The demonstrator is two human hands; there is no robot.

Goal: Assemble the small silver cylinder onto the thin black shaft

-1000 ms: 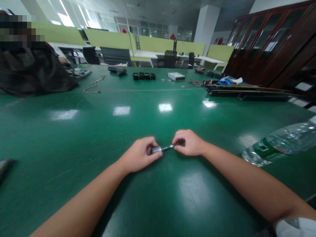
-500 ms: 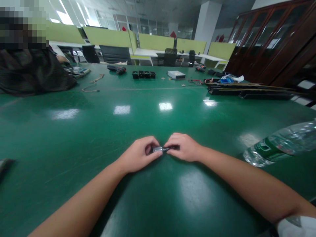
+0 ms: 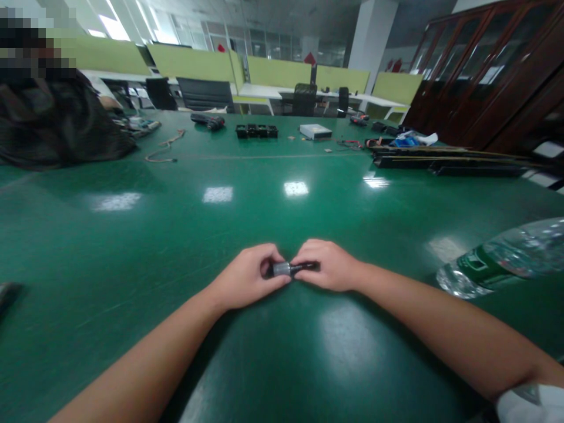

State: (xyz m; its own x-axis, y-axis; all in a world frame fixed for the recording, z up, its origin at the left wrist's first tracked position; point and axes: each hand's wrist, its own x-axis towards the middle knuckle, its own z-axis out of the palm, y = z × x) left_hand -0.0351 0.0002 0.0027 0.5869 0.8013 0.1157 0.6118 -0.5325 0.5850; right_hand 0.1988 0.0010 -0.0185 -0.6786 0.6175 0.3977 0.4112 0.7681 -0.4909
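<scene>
A small silver cylindrical part (image 3: pixel 282 269) lies between both hands, low over the green table (image 3: pixel 264 217). My left hand (image 3: pixel 249 275) is closed on it, thumb and fingers pinching it from the left. From its right side a thin dark piece (image 3: pixel 307 267) runs into my right hand (image 3: pixel 328 264), whose fingertips pinch it. Whether the two pieces are joined or only touching, I cannot tell. The fingertips partly hide both ends.
To the right a clear plastic bottle (image 3: pixel 497 258) with a green label lies on its side. Black strips (image 3: pixel 449 161) are stacked at the far right. A black module (image 3: pixel 257 131), a white box (image 3: pixel 315 131) and a cable (image 3: pixel 165 150) lie farther back. At far left is a person (image 3: pixel 57 123).
The silver cylinder and dark piece have turned slightly between my fingers, and more of the dark piece shows. Both hands stay in nearly the same place.
</scene>
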